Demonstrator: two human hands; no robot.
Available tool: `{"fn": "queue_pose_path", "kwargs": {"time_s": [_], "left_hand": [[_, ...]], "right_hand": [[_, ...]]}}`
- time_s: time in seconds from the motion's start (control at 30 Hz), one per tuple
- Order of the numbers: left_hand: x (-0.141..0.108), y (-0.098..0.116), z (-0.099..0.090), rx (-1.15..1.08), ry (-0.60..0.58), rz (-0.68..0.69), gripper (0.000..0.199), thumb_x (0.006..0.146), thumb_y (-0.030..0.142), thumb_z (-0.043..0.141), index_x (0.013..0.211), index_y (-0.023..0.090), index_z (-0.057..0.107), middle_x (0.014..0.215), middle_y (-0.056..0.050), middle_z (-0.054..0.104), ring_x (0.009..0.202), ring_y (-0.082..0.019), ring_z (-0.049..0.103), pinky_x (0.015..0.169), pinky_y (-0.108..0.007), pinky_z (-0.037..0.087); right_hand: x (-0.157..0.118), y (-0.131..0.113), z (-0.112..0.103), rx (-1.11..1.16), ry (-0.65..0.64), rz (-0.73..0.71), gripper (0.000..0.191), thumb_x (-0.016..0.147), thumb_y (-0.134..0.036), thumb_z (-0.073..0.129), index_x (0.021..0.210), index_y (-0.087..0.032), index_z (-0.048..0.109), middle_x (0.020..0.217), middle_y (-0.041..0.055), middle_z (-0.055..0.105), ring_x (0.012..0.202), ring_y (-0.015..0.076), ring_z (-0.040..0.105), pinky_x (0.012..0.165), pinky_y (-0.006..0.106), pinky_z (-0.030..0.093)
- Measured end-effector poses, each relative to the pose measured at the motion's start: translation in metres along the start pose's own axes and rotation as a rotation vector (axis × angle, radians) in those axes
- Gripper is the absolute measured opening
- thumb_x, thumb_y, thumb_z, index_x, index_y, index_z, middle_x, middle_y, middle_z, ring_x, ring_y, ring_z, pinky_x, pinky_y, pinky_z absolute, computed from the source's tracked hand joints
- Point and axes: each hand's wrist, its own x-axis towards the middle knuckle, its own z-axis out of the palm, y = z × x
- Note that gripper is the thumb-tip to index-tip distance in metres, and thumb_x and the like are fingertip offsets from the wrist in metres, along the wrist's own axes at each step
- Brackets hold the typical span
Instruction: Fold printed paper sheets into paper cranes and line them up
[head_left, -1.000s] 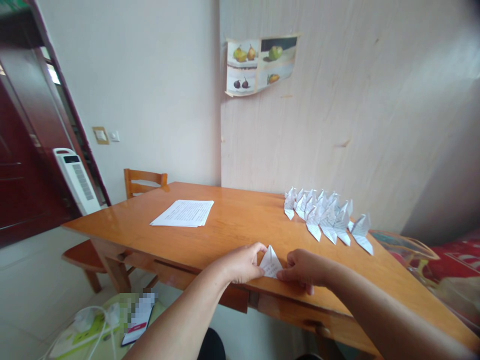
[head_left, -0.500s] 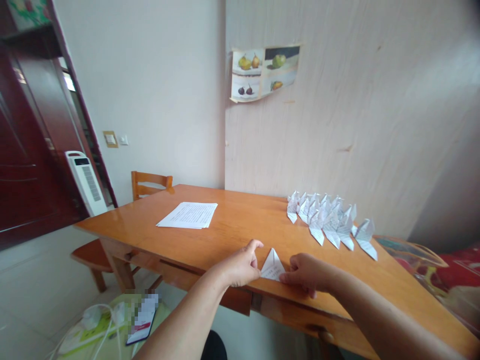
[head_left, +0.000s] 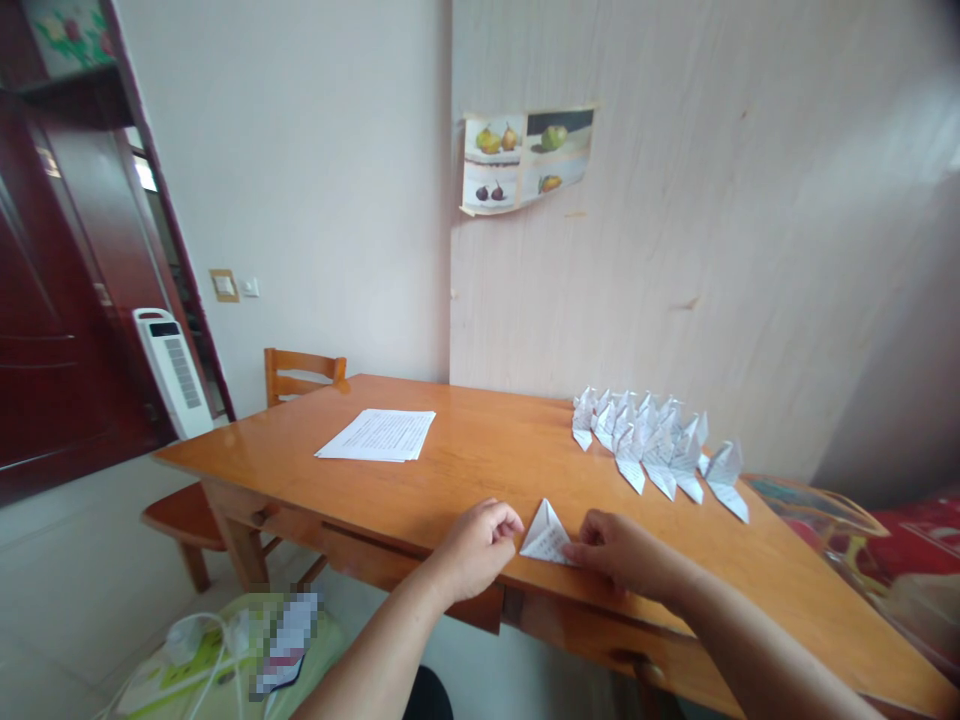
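While the left hand (head_left: 478,545) hangs half-curled and holding nothing just beside the folded paper triangle (head_left: 546,537), the right hand (head_left: 616,550) has its fingers bent in and its thumb on the triangle's right corner (whether it pinches the paper, I cannot tell). The triangle lies by the counter's (head_left: 480,460) near edge. Folded paper figures (head_left: 664,455) crowd toward the far right corner. Stacked sheets (head_left: 379,436) lie toward the left edge, with a chair (head_left: 304,388) beyond. Sheets and triangle bear print too small to read.
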Motion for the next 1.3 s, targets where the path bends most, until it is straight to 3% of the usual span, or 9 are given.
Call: {"fn": "queue_pose_path", "kwargs": {"time_s": [0.17, 0.3, 0.47, 0.63, 0.73, 0.87, 1.0, 1.1, 1.3], "left_hand": [[-0.001, 0.003, 0.002, 0.052, 0.001, 0.066, 0.022, 0.073, 0.010, 0.052, 0.082, 0.021, 0.069, 0.088, -0.001, 0.060, 0.084, -0.017, 0.058, 0.074, -0.027, 0.042], [-0.002, 0.002, 0.003, 0.060, 0.021, 0.075, 0.020, 0.076, 0.010, 0.054, 0.084, 0.021, 0.068, 0.089, -0.002, 0.061, 0.085, -0.017, 0.059, 0.076, -0.027, 0.044], [-0.015, 0.005, 0.015, -0.073, 0.281, 0.094, 0.016, 0.086, 0.020, 0.058, 0.101, 0.019, 0.062, 0.100, -0.005, 0.063, 0.091, -0.018, 0.059, 0.087, -0.032, 0.047], [-0.036, 0.023, 0.042, -0.360, 0.316, -0.057, 0.046, 0.087, 0.043, 0.067, 0.123, 0.019, 0.052, 0.109, -0.010, 0.063, 0.088, -0.019, 0.062, 0.084, -0.034, 0.051], [-0.040, 0.039, 0.050, -0.638, 0.293, -0.112, 0.065, 0.084, 0.047, 0.070, 0.134, 0.018, 0.041, 0.116, -0.013, 0.062, 0.105, -0.023, 0.064, 0.091, -0.035, 0.052], [-0.036, 0.046, 0.050, -0.829, 0.294, -0.162, 0.064, 0.086, 0.048, 0.066, 0.134, 0.017, 0.037, 0.109, -0.013, 0.066, 0.102, -0.025, 0.067, 0.085, -0.035, 0.055], [-0.035, 0.038, 0.048, -0.777, 0.376, -0.204, 0.046, 0.090, 0.040, 0.059, 0.128, 0.019, 0.045, 0.112, -0.012, 0.068, 0.100, -0.024, 0.068, 0.086, -0.036, 0.054], [-0.035, 0.035, 0.046, -0.782, 0.396, -0.209, 0.038, 0.090, 0.032, 0.056, 0.125, 0.018, 0.050, 0.116, -0.011, 0.068, 0.102, -0.022, 0.067, 0.089, -0.035, 0.052], [-0.034, 0.040, 0.041, -0.821, 0.390, -0.182, 0.039, 0.090, 0.031, 0.059, 0.126, 0.017, 0.056, 0.122, -0.011, 0.067, 0.106, -0.023, 0.065, 0.094, -0.036, 0.050]], "right_hand": [[-0.004, 0.003, 0.005, -0.014, 0.135, -0.069, 0.023, 0.078, -0.033, 0.068, 0.094, -0.018, 0.060, 0.062, -0.0053, 0.053, 0.057, 0.0126, 0.049, 0.052, 0.024, 0.031], [-0.008, -0.002, 0.015, -0.028, 0.180, -0.111, 0.009, 0.076, -0.027, 0.065, 0.080, -0.019, 0.063, 0.061, -0.0040, 0.057, 0.057, 0.0133, 0.049, 0.052, 0.025, 0.029], [-0.017, -0.016, 0.025, -0.024, 0.321, -0.138, 0.011, 0.084, -0.026, 0.054, 0.074, -0.021, 0.055, 0.065, -0.0018, 0.059, 0.063, 0.0154, 0.054, 0.058, 0.025, 0.034], [-0.036, -0.035, 0.044, -0.077, 0.489, -0.176, 0.015, 0.092, -0.034, 0.049, 0.082, -0.024, 0.054, 0.074, -0.0002, 0.063, 0.067, 0.0181, 0.059, 0.061, 0.027, 0.036], [-0.046, -0.045, 0.056, -0.090, 0.473, -0.245, 0.009, 0.091, -0.030, 0.050, 0.086, -0.024, 0.055, 0.082, 0.0022, 0.068, 0.072, 0.0196, 0.064, 0.064, 0.027, 0.038], [-0.050, -0.053, 0.066, -0.085, 0.415, -0.280, 0.013, 0.093, -0.031, 0.048, 0.087, -0.023, 0.056, 0.082, 0.0055, 0.069, 0.074, 0.0214, 0.066, 0.065, 0.028, 0.041], [-0.050, -0.059, 0.067, 0.224, 0.289, -0.285, 0.025, 0.094, -0.043, 0.048, 0.096, -0.023, 0.063, 0.077, 0.0040, 0.069, 0.072, 0.0204, 0.066, 0.065, 0.028, 0.046], [-0.051, -0.061, 0.066, 0.563, 0.192, -0.150, 0.037, 0.088, -0.056, 0.054, 0.098, -0.021, 0.063, 0.064, -0.0005, 0.060, 0.055, 0.0155, 0.057, 0.051, 0.025, 0.042], [-0.051, -0.059, 0.056, 0.942, 0.203, 0.019, 0.039, 0.082, -0.056, 0.065, 0.094, -0.020, 0.059, 0.065, -0.0041, 0.056, 0.047, 0.0081, 0.047, 0.042, 0.019, 0.031]]}}
